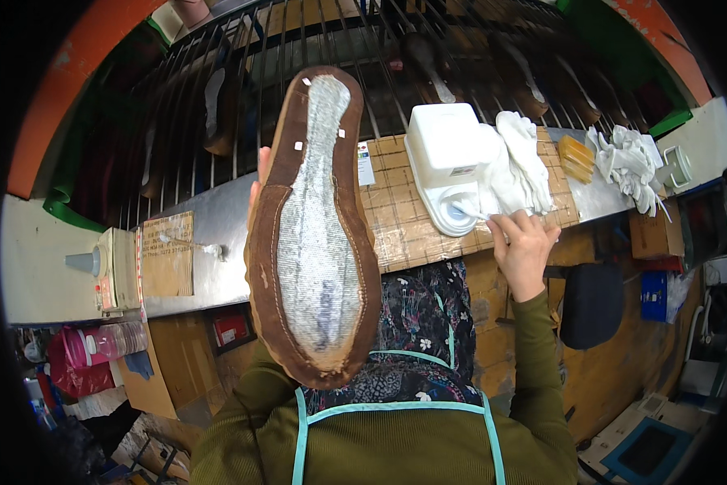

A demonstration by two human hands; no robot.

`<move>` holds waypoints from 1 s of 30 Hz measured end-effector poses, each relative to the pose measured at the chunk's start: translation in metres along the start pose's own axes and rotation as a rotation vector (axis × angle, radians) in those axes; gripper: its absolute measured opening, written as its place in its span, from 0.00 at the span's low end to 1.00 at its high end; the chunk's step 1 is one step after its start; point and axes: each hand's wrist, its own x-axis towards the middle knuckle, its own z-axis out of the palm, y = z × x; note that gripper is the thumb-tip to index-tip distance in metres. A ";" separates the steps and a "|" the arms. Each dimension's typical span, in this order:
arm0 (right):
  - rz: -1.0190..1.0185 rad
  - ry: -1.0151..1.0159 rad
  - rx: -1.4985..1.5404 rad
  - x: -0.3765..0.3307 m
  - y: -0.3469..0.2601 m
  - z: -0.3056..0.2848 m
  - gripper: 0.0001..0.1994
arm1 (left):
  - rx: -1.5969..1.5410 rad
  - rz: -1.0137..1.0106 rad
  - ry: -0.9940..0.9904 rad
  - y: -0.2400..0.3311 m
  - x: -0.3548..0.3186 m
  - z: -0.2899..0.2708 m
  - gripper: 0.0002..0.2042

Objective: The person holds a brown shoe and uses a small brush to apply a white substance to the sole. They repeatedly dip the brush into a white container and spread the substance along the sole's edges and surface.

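My left hand [260, 174] holds a brown shoe upper on a last [315, 234], bottom side turned up toward me; only fingertips show behind its left edge. The bottom has a grey-white coated middle and a brown suede rim with small white tabs near the toe. My right hand [525, 242] rests on the cardboard-covered bench [400, 222], fingers closed on a thin brush handle [472, 212] that reaches into a white plastic pot [452, 214]. A white cloth glove [517, 166] lies draped over the pot's right side.
A rack of metal bars [299, 48] behind the bench holds several dark shoes. More white gloves [630, 166] and a yellow block [576, 158] lie at the right. A beige switch box [113, 271] sits on the left. Bags and boxes crowd the floor.
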 end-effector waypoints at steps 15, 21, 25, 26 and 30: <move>0.605 -0.140 1.111 -0.021 0.001 0.012 0.04 | 1.112 1.125 -0.467 -0.060 0.038 -0.064 0.27; 0.107 0.403 0.586 0.005 -0.072 -0.042 0.11 | 1.333 1.269 -0.581 -0.050 0.051 -0.047 0.23; 0.253 0.234 1.013 -0.002 -0.096 -0.045 0.10 | 1.322 1.060 -0.559 -0.046 0.040 -0.036 0.19; 0.297 0.185 1.127 0.002 -0.102 -0.044 0.09 | 1.326 0.988 -0.542 -0.044 0.036 -0.035 0.19; 0.337 0.107 1.296 0.013 -0.113 -0.035 0.07 | 1.320 1.039 -0.581 -0.040 0.028 -0.029 0.19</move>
